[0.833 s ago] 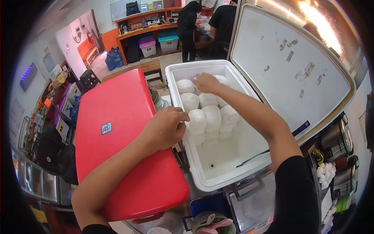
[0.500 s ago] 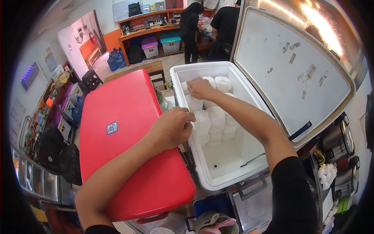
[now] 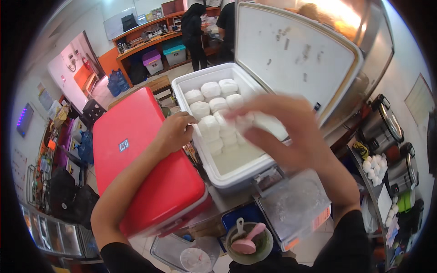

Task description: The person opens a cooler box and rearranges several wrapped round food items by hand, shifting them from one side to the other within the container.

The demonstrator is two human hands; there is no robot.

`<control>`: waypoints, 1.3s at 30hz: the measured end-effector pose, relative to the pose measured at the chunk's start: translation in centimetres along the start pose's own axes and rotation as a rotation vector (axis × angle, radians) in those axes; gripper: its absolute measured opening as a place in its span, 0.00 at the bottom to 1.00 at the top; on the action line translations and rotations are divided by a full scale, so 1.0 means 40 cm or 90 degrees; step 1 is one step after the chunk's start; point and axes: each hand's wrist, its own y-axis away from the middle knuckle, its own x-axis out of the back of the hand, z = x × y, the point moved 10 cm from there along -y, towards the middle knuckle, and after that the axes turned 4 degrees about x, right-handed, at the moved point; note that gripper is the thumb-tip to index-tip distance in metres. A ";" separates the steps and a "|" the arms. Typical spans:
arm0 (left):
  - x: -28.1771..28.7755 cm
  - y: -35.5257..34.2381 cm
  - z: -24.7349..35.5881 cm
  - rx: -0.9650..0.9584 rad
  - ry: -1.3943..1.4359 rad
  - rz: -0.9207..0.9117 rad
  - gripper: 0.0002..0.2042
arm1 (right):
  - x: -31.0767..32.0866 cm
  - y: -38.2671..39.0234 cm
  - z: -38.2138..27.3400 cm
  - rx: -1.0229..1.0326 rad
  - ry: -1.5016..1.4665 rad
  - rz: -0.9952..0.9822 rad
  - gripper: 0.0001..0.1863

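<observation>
**Inspector A:** Nearest the camera, what has changed?

**Inspector B:** The right hand point(image 3: 291, 132) has come up out of the open white insulated cooler box point(image 3: 236, 175); 0.8 s ago it reached deep among the packs. It is motion-blurred. The fingers look curled around a white wrapped round pack point(image 3: 248, 119), though the grip cannot be confirmed.

**Inspector A:** The left hand?

**Inspector B:** The left hand point(image 3: 175, 132) remains, fingers bent, on the cooler's near-left rim, beside the closed red cooler lid point(image 3: 141, 159).

**Inspector A:** Farther in?

**Inspector B:** Remaining white round packs point(image 3: 211, 98) lie stacked at the far end. In my judgement, one pack is being withdrawn.
</observation>
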 end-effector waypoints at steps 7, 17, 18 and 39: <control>0.028 -0.001 0.210 -0.181 -0.205 0.071 0.17 | 0.175 0.329 -0.446 0.228 -0.028 0.094 0.24; 0.062 0.072 1.163 -0.412 -0.051 0.048 0.21 | 0.520 0.724 -0.845 0.295 0.286 0.348 0.21; 0.047 0.092 1.258 -0.443 -0.040 0.051 0.21 | 0.558 0.769 -0.883 0.286 0.300 0.359 0.21; -1.015 -0.088 2.460 -0.462 0.435 -0.193 0.18 | 0.994 2.476 -1.047 -0.897 0.266 0.938 0.12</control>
